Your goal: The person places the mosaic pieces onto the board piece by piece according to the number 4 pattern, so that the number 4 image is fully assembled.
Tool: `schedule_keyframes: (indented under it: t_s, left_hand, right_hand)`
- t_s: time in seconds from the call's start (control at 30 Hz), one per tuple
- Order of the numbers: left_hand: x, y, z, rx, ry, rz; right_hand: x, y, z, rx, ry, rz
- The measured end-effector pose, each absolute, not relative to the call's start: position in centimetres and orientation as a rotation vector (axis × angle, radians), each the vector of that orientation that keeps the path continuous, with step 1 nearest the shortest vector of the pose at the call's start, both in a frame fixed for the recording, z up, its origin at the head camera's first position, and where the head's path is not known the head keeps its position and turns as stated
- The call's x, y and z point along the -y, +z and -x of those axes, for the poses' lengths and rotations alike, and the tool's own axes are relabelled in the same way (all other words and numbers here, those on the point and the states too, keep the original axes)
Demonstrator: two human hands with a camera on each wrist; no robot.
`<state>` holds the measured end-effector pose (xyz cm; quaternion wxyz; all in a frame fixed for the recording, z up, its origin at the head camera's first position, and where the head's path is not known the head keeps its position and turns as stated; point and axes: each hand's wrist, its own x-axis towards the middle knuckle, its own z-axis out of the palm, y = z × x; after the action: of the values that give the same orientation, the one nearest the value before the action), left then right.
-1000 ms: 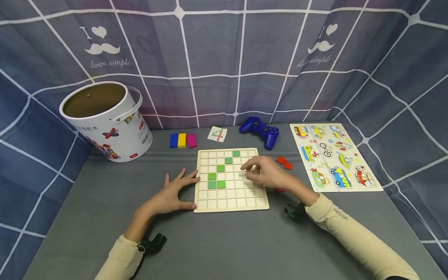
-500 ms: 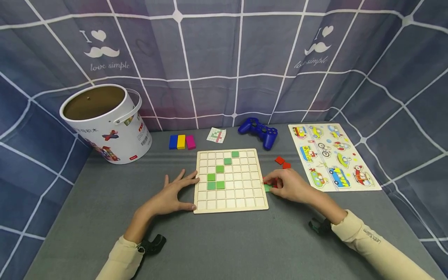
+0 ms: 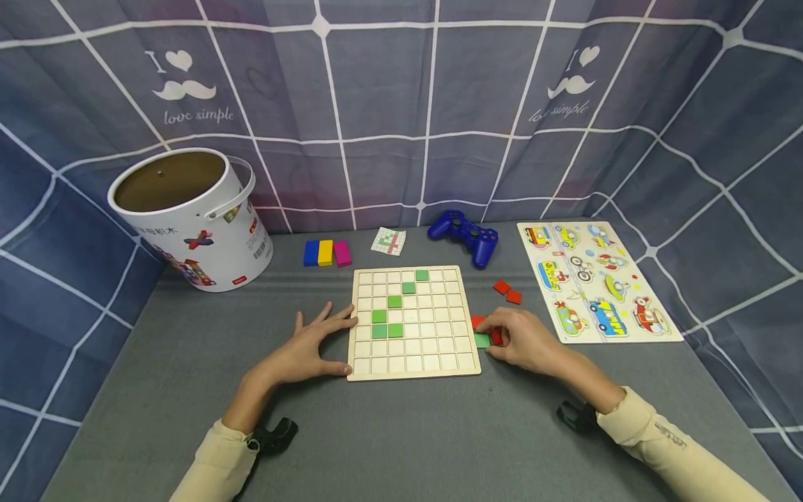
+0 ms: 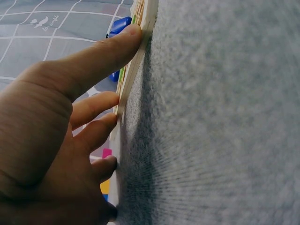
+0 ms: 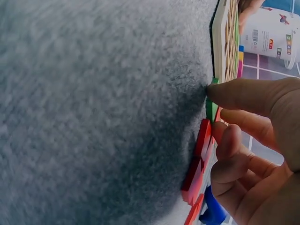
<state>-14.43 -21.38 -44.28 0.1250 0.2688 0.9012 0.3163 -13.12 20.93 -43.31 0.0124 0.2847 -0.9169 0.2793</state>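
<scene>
A pale wooden grid board (image 3: 439,359) lies flat, with several green square tiles (image 3: 387,331) set in its cells in a stepped line. My left hand (image 3: 307,352) is spread at the board's left side; its thumb (image 4: 126,35) and fingertips touch the edge. Beyond the board's right edge, my right hand (image 3: 523,338) pinches a loose green tile (image 5: 212,110) between thumb and index finger. Red tiles (image 5: 199,145) lie right beside those fingers, partly hidden by the hand in the head view.
Two more red tiles (image 3: 507,291) lie farther back. Behind the board are blue, yellow and magenta blocks (image 3: 326,253), a small pattern card (image 3: 389,241) and a blue game controller (image 3: 464,237). A white bucket (image 3: 201,237) stands left, a vehicle puzzle board (image 3: 596,279) right.
My right hand has moved from over the grid board to the right, down to the loose tiles beside it. My left hand has stayed at the board's edge.
</scene>
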Motion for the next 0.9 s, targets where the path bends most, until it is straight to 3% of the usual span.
schedule_keyframes:
  t_s: [0.47,0.9]
  left_hand:
    - [21.3,-44.1,14.8,-2.621,0.92,-0.789]
    - [21.5,-44.3,14.4,-2.622,0.911,-0.795]
  right_hand:
    - [-21.1,-42.8,14.2,2.817,0.997,-0.846]
    - [-15.9,-43.0,16.1,2.781,1.175,-1.016]
